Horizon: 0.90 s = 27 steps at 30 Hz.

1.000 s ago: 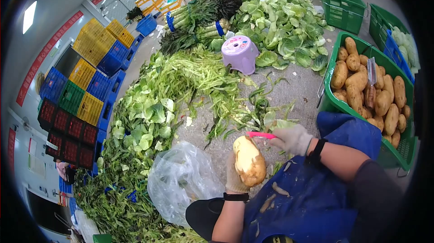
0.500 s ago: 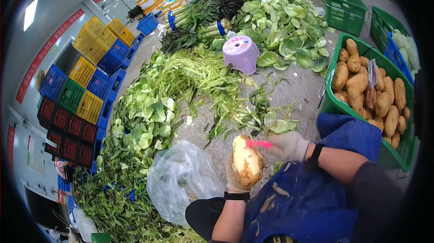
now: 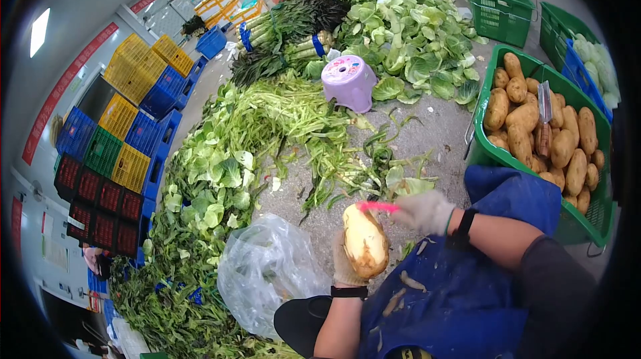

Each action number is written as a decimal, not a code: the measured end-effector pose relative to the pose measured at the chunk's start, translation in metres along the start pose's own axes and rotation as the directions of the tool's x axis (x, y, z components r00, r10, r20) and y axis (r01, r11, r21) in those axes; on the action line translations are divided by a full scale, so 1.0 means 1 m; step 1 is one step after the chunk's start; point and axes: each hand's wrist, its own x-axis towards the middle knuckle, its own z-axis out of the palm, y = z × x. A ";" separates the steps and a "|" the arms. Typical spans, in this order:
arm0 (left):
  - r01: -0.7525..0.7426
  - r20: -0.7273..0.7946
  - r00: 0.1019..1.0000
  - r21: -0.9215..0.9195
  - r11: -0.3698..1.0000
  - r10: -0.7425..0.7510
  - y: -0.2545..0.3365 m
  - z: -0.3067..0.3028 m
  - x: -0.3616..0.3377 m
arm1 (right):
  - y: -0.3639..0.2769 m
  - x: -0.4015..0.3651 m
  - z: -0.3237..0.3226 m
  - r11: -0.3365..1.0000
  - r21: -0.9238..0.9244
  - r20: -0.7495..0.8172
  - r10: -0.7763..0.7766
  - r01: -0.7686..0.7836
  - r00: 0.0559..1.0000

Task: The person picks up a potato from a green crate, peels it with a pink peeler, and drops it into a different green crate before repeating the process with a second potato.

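Observation:
In the head view, my left hand point(image 3: 344, 260), in a pale glove, is closed round a large potato point(image 3: 366, 242). Much of the potato's upper face is bare and pale yellow; brown skin shows at its lower end and right edge. My right hand point(image 3: 426, 213), gloved too, grips a pink peeler point(image 3: 378, 207), whose head is at the potato's top end. Strips of peel point(image 3: 413, 281) lie on the blue apron point(image 3: 447, 299) over my lap. Left of the potato rests a clear plastic bag point(image 3: 267, 272) on the floor.
A green crate point(image 3: 491, 152) of potatoes stands at my right, with a wooden-handled knife point(image 3: 545, 115) on top. Ahead is a purple stool point(image 3: 349, 84). Leafy trimmings point(image 3: 267, 119) and cabbage leaves point(image 3: 414, 45) cover much of the floor. Stacked crates point(image 3: 127, 119) line the left.
The peeler has shifted slightly up to the potato's top end. More of the potato's face is bare of skin now. The whole view has tilted a little.

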 end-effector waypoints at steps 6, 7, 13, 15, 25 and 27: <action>0.045 0.000 0.999 -0.058 0.997 -0.045 0.000 -0.005 -0.007 | 0.002 -0.004 0.005 0.943 0.117 -0.079 -0.303 0.311 0.950; -0.011 0.003 1.000 -0.129 0.992 0.012 -0.004 -0.004 -0.010 | 0.004 -0.001 0.013 0.977 0.108 -0.066 -0.178 0.184 0.982; 0.101 0.082 0.991 0.007 0.995 -0.101 0.001 0.014 -0.010 | -0.021 -0.014 -0.014 0.930 0.040 0.107 -0.366 0.364 0.924; 0.100 -0.026 0.995 0.029 0.995 -0.100 -0.006 0.010 -0.016 | -0.001 -0.001 0.005 0.982 0.084 -0.006 -0.168 0.168 0.986; -0.016 -0.041 0.999 0.302 0.953 0.030 -0.006 0.004 -0.006 | 0.003 -0.002 -0.003 0.978 0.145 -0.086 -0.137 0.148 0.987; 0.052 -0.040 0.998 0.147 0.988 -0.046 -0.005 0.017 -0.009 | -0.010 -0.009 -0.011 0.973 0.127 -0.026 -0.191 0.193 0.981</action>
